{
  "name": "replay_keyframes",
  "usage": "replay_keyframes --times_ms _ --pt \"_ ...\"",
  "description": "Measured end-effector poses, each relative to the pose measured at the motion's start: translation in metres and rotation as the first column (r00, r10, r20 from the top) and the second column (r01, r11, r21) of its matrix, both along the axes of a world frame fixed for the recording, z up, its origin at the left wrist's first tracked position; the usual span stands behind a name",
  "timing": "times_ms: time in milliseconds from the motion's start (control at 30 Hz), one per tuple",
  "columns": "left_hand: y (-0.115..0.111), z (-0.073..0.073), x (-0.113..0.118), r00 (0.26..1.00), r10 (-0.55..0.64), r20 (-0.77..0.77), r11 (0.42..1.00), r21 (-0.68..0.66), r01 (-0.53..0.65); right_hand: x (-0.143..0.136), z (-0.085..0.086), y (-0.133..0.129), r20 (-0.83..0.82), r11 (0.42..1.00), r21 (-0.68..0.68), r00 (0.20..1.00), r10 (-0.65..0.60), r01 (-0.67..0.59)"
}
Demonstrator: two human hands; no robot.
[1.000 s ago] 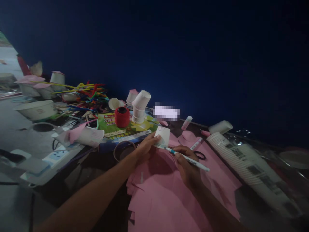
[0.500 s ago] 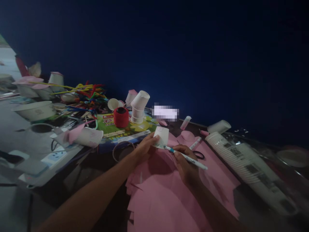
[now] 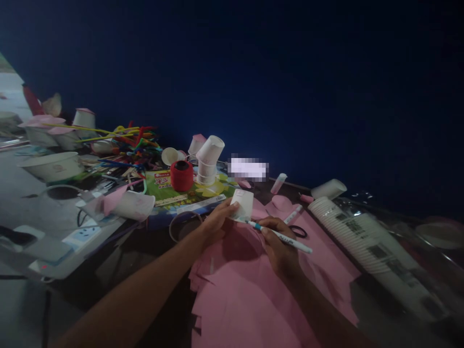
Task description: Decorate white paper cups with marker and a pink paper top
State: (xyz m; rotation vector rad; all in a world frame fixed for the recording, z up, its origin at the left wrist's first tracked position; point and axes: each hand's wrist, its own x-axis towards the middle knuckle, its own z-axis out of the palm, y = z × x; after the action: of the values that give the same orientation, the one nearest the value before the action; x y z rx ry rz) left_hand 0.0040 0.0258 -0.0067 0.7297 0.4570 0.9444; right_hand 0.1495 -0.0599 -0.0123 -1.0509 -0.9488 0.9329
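A white paper cup [image 3: 243, 204] with thin pink lines near its top is gripped in my left hand [image 3: 221, 218]. My right hand [image 3: 279, 244] pinches a white acrylic marker [image 3: 290, 240] with a teal band. The marker's tip is at the cup's lower edge; whether it touches cannot be made out. Beneath both hands lie large sheets of pink paper [image 3: 246, 299]. Just right of my right hand are scissors [image 3: 299, 232] with dark handles and another white marker [image 3: 293, 214], both on the pink paper.
A long sleeve of stacked paper cups [image 3: 362, 246] lies at right. Further back are a glue stick [image 3: 279, 183], a red yarn spool [image 3: 181, 176] and stacked cups [image 3: 208, 164]. Colourful pipe cleaners [image 3: 134, 137], a power strip [image 3: 81, 239] and a paper bowl [image 3: 52, 166] crowd the left.
The marker's tip has shifted very slightly along the cup's lower edge. Both hands keep their grips, and everything around them stays put.
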Motion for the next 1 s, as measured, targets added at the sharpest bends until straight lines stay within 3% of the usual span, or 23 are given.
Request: replay_keyframes --times_ms 233,467,600,767,867,1000 --pt "-0.001 0.002 0.000 1.000 0.017 0.006 0.999 -0.042 -0.017 0.002 -0.002 0.002 -0.120 1.000 0.006 0.992 0.029 -0.028" --pt "0.000 -0.002 0.000 1.000 0.011 -0.012 1.000 -0.015 -0.011 0.003 -0.004 0.002 -0.078 0.999 -0.005 0.996 0.033 -0.033" --pt "-0.001 0.000 -0.001 1.000 -0.004 0.000 1.000 -0.025 0.004 0.002 0.001 0.004 -0.168 0.999 -0.051 0.986 -0.016 0.008" --pt "-0.002 0.004 -0.001 1.000 -0.013 0.014 0.998 -0.062 0.014 0.000 0.008 0.003 -0.251 1.000 -0.015 0.968 -0.022 0.019" --pt "-0.001 0.004 0.000 0.999 0.026 -0.020 0.992 -0.126 -0.028 0.001 0.005 0.001 -0.186 1.000 0.001 0.982 0.011 -0.011" --pt "-0.001 0.004 0.001 0.996 0.064 -0.063 0.984 -0.162 -0.073 0.003 0.000 -0.001 0.026 0.999 0.037 1.000 -0.006 0.005"
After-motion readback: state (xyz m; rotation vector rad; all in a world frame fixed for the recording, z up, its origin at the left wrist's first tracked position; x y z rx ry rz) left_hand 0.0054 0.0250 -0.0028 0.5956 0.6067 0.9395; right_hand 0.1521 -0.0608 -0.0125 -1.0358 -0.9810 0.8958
